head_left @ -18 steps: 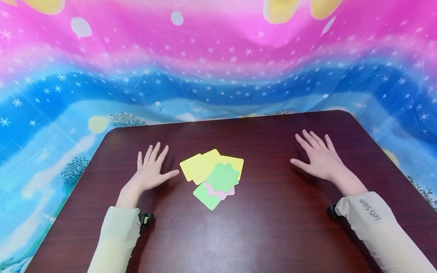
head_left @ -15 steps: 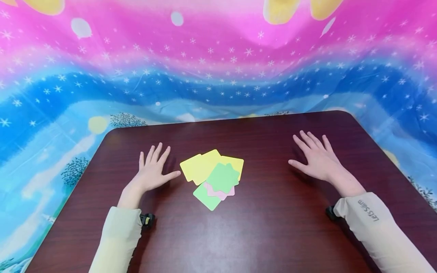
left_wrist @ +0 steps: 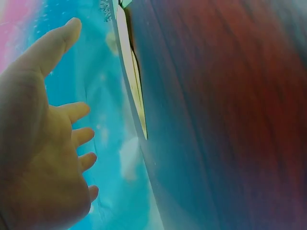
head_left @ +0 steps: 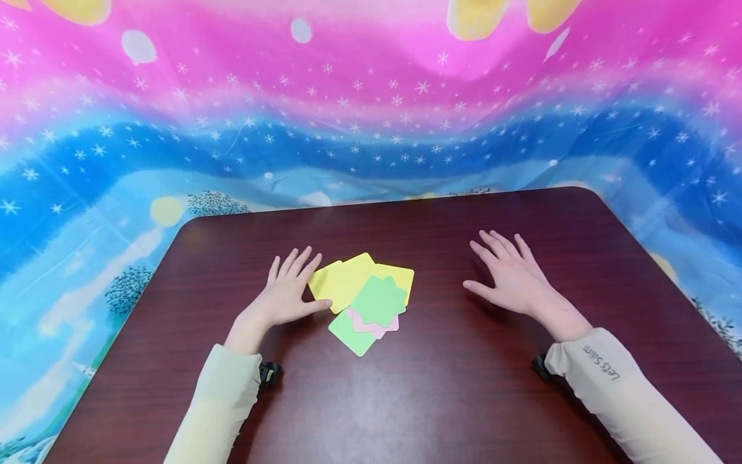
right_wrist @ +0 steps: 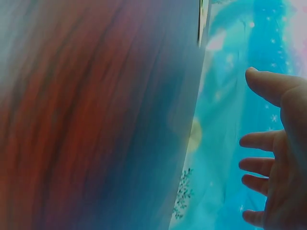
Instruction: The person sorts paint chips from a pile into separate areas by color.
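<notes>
Pink-and-blue snowflake-printed cloth (head_left: 348, 84): hangs beyond the left, far and right edges of the red-brown wood-grain worktop (head_left: 406, 406).
Cream left sleeve (head_left: 211, 399): over the worktop's left part, a small black wrist device (head_left: 270, 374) at its cuff.
Left hand (head_left: 284, 296): grip spread, holding nothing, between the left edge and the cards; its thumb overlaps the yellow ones in the head view, while the left wrist view shows a gap.
Yellow round-cornered flat cards (head_left: 350, 283): overlapping in a fan, left of the worktop's middle, toward the far edge.
Light-green round-cornered flat card (head_left: 353, 335): lowest of the group, one corner toward the near edge.
Pink jagged-edged flat piece (head_left: 371, 327): mostly covered.
Green many-pointed flat piece (head_left: 379, 301): on top, overlapping pink and yellow.
Right hand (head_left: 513, 283): grip spread, holding nothing, well apart from the cards, toward the far-right corner.
Cream right sleeve (head_left: 620, 380): printed with lettering, near the right edge.
</notes>
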